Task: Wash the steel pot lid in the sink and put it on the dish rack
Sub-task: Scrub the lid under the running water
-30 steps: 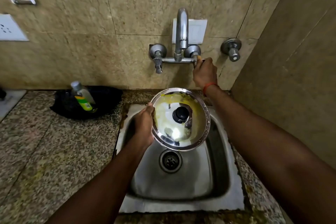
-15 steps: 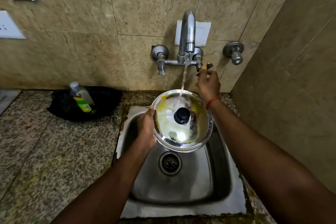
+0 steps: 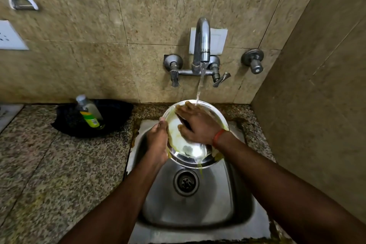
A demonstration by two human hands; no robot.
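Now my left hand [image 3: 157,140] grips the tilted lid [image 3: 191,151] over the sink [image 3: 198,212] so water [image 3: 200,87] drains; right hand [image 3: 198,125], laid flat, rubs it.

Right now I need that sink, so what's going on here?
A person is washing a round steel pot lid, smeared with yellow residue, over the square steel sink. The left hand grips its rim; the right hand lies flat on its face under water running from the chrome wall tap. The lid is not yet clean.
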